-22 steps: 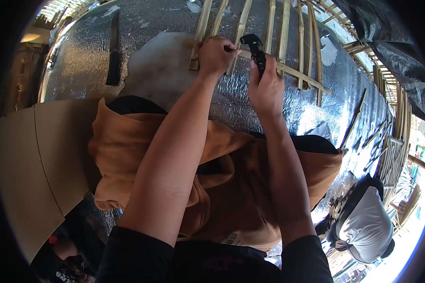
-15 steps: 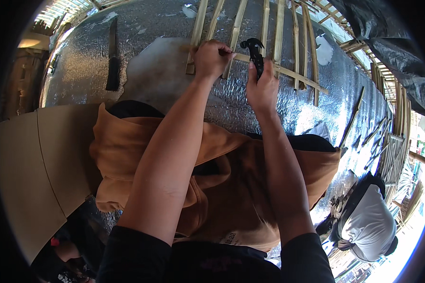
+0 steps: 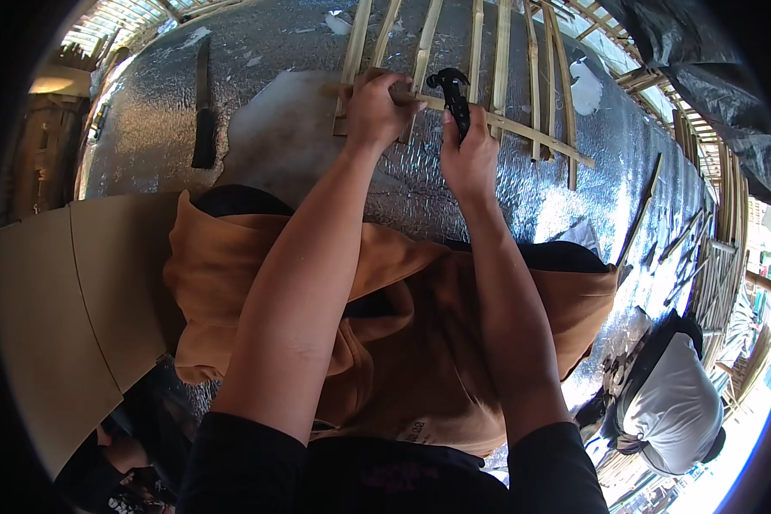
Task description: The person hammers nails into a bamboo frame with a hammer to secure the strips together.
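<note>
My right hand is closed round the handle of a black claw hammer, whose head points up and away from me. The hammer overlaps a thin crosswise bamboo slat. That slat lies across several lengthwise bamboo slats, which run away from me side by side. Left of the hammer, my left hand is closed on the crosswise slat near its left part. Its thumb and fingers pinch there; whether a nail sits between them cannot be made out.
Silver foil sheeting covers the floor under the slats. A long dark-handled blade lies at the left. Brown cloth drapes over my lap. Cardboard stands at the left; another person in a white shirt is at the lower right.
My right hand and the hammer have shifted slightly left, toward my left hand. My left hand has also moved a little left, and the far slats have shifted slightly left.
</note>
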`<state>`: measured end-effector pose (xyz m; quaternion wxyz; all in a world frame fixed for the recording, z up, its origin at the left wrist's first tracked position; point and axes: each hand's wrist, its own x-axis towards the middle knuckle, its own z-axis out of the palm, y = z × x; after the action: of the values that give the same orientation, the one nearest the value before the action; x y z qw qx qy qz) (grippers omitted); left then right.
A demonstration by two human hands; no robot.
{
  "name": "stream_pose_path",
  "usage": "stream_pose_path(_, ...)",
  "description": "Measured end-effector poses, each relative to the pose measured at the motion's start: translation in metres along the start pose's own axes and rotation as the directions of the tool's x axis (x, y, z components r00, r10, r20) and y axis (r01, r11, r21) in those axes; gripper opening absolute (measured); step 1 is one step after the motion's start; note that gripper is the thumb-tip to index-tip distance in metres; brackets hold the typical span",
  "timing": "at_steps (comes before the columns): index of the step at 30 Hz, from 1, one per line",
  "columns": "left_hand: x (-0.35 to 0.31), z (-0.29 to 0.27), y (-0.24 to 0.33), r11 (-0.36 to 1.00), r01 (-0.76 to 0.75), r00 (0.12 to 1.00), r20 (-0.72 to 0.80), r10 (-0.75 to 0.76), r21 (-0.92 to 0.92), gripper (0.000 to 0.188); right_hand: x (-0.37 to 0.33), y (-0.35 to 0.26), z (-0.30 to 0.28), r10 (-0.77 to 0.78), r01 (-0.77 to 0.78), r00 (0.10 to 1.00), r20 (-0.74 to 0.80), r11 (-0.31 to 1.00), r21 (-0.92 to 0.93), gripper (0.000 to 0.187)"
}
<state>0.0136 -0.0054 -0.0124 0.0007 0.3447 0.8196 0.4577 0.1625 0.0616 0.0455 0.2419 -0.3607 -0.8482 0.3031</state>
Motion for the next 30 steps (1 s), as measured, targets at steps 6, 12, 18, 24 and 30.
stream_pose_path(6, -0.011, -0.035, 0.038, 0.950, -0.121, 0.990, -0.032, 0.136, 0.289, 0.030, 0.001, 0.007, 0.004, -0.031, 0.032, 0.998, -0.057, 0.999, 0.012, 0.031)
stream_pose_path(12, -0.025, -0.043, 0.060, 0.866, 0.050, 0.892, 0.368, -0.263, 0.498, 0.022, 0.001, 0.003, 0.000, -0.022, 0.023, 0.997, -0.068, 1.000, 0.016, 0.031)
stream_pose_path(18, -0.025, -0.042, 0.053, 0.859, -0.045, 0.857, 0.462, -0.229, 0.510, 0.036, 0.001, -0.002, -0.003, 0.046, -0.046, 0.999, -0.028, 0.999, -0.001, 0.029)
stream_pose_path(24, -0.025, -0.040, 0.064, 0.860, 0.020, 0.869, 0.416, -0.267, 0.509, 0.028, 0.001, 0.004, -0.001, 0.030, -0.030, 0.999, -0.044, 1.000, -0.001, 0.029)
stream_pose_path(30, -0.027, -0.034, 0.059, 0.796, -0.089, 0.968, 0.241, -0.073, 0.599, 0.048, 0.001, 0.009, 0.003, -0.020, 0.020, 0.999, -0.030, 1.000, -0.015, 0.029)
